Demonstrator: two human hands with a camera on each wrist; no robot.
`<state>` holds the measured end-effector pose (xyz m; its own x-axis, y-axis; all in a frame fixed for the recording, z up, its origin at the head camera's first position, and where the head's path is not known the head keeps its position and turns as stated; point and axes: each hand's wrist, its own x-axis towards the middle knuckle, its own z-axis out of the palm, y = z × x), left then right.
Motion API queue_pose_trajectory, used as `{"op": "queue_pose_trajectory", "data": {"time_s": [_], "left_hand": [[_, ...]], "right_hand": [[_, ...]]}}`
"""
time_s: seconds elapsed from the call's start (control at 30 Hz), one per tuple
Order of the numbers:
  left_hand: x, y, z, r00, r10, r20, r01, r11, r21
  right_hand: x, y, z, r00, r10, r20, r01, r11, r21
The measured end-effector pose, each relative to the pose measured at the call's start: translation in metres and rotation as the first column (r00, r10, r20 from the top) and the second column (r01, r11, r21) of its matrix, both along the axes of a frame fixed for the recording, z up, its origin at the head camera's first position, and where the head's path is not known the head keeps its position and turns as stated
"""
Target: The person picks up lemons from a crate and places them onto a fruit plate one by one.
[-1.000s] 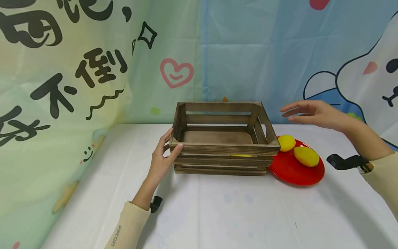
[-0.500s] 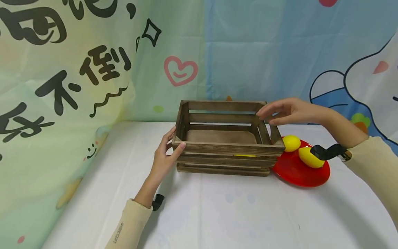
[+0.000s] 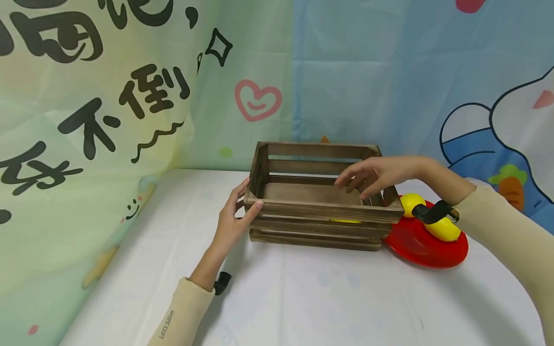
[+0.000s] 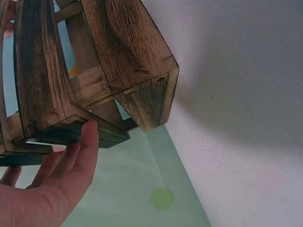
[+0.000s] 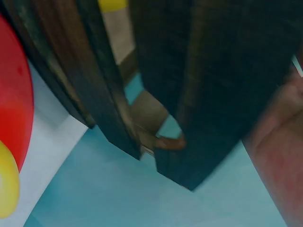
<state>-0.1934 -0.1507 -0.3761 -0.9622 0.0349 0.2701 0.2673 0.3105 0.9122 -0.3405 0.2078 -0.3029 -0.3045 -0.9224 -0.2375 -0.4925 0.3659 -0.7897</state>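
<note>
- Head view: your left hand [image 3: 231, 223] grips the near left corner of the wooden crate [image 3: 322, 218] on the white table [image 3: 337, 298], thumb on the front slat. Your right hand [image 3: 374, 174] hovers over the crate's right side, fingers loosely spread, holding nothing. Your right forearm partly hides two lemons [image 3: 441, 229] on the red plate [image 3: 426, 250]; a third yellow fruit [image 3: 345, 221] shows only through the slats.
- Left wrist view: your fingers [image 4: 87, 146] press the crate's edge; the palm is cut off.
- Right wrist view: blurred dark slats; your hand [image 5: 281, 156] sits at the frame edge.
</note>
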Motion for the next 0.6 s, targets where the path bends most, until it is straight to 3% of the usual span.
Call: {"op": "queue_pose_trajectory", "data": {"time_s": [0.23,0.4,0.6], "left_hand": [[-0.018,-0.009,-0.025,1.000,0.006,-0.003,-0.006,1.000,0.017],[-0.021,-0.013,-0.029,1.000,0.012,-0.024,-0.011,1.000,0.014],[-0.020,-0.012,-0.030,1.000,0.013,-0.024,-0.013,1.000,0.007]], "right_hand": [[-0.014,-0.019,-0.010,0.996,0.028,0.082,-0.043,0.982,0.184],[-0.023,-0.032,-0.021,0.990,0.057,0.127,-0.093,0.952,0.293],[-0.030,-0.039,-0.034,0.986,0.037,0.163,-0.101,0.908,0.406]]}}
